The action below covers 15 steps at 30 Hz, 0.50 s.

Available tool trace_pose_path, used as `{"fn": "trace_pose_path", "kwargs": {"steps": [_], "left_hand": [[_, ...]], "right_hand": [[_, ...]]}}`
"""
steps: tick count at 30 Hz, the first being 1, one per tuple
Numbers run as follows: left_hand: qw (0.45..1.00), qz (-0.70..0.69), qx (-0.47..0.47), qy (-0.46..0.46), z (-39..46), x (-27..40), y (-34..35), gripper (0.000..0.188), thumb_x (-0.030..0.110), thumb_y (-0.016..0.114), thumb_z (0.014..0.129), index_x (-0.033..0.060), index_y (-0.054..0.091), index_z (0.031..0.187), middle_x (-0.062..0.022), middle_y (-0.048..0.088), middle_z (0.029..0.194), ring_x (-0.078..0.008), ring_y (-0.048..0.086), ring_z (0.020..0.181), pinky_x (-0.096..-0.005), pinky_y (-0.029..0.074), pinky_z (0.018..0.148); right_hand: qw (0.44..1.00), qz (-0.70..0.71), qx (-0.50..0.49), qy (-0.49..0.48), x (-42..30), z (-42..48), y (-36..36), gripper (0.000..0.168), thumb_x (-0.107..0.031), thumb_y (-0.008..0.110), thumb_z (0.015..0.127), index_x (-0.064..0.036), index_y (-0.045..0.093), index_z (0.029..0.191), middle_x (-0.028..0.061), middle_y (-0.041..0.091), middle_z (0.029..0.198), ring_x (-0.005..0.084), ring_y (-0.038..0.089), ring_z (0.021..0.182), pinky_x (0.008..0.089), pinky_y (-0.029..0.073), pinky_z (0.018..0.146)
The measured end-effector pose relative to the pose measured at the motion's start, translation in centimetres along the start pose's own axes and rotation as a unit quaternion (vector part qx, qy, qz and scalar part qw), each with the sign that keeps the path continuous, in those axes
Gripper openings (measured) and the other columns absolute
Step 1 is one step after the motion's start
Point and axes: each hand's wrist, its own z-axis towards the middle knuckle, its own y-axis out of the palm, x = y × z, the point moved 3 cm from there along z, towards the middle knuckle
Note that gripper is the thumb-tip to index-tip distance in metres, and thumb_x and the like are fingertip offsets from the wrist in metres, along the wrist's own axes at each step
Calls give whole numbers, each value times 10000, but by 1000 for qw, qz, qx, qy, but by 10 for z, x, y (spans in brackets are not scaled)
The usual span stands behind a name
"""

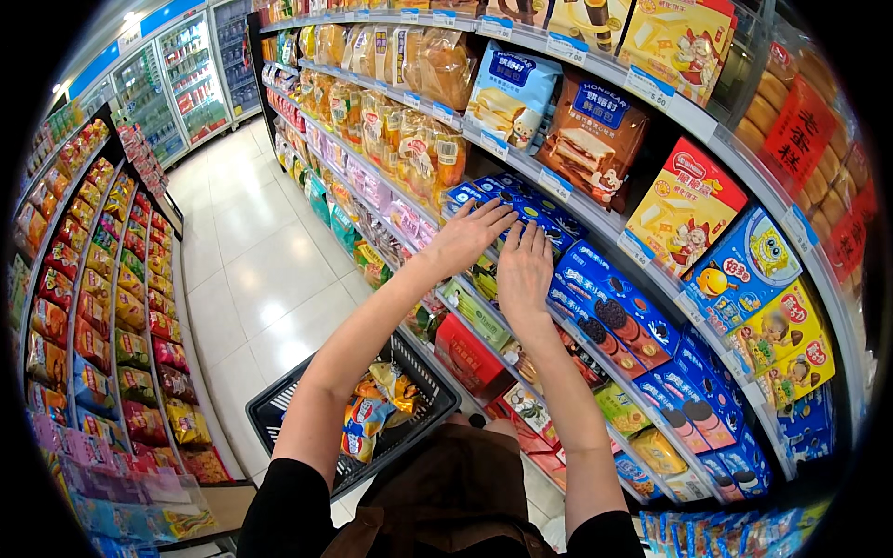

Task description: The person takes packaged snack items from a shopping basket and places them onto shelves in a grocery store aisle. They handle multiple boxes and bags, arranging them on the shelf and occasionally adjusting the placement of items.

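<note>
Both hands reach to a middle shelf on the right-hand rack, over a row of blue cookie boxes (492, 192). My left hand (471, 234) lies palm down at the boxes' front, fingers stretched over them. Close beside it, my right hand (527, 272) also rests palm down, its fingertips on or just above the blue boxes; contact is hard to tell. Neither hand grips a package. Larger blue Oreo boxes (614, 307) stand to the right. Below my left forearm, a black plastic shopping basket (279, 411) holds several snack bags (366, 418).
Bagged bread (432, 150) fills shelves further left. Blue and brown bread bags (589, 139) sit above the hands, behind a price-tag rail (551, 183). A red box (471, 356) is lower down. Across the tiled aisle (258, 258) stands a chip rack (91, 279); drink coolers (192, 77) line the far end.
</note>
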Motion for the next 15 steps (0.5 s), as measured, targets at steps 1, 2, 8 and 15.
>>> {"fn": "trace_pose_path", "kwargs": {"steps": [1,2,8,15], "left_hand": [[1000,5,-6,0,1,1,2,621,24,547,906,79,453,1517,-110,433,1601,-298,343,1520,-494,271,1236],[1000,5,-5,-1,1,1,4,637,11,554,893,79,451,1518,-109,430,1603,-298,339,1523,-494,267,1239],[1000,-6,2,5,3,3,7,694,-35,570,847,79,448,1521,-104,426,1609,-302,329,1527,-497,259,1241],[998,-57,-6,-7,6,3,4,660,-38,530,861,64,463,1510,-119,442,1595,-312,338,1520,-515,262,1233]], "right_hand": [[1000,4,-1,1,0,0,1,419,-108,543,955,101,573,1316,312,586,1373,406,559,1308,457,408,1133],[1000,8,-2,2,1,0,2,416,-105,543,953,103,578,1312,313,585,1376,407,558,1312,454,410,1133],[1000,-4,6,-2,4,-2,6,427,-111,548,941,119,590,1299,314,596,1372,399,586,1283,449,440,1108],[999,16,-23,26,0,4,1,450,-108,556,935,133,577,1314,316,594,1373,403,578,1295,469,431,1120]]}}
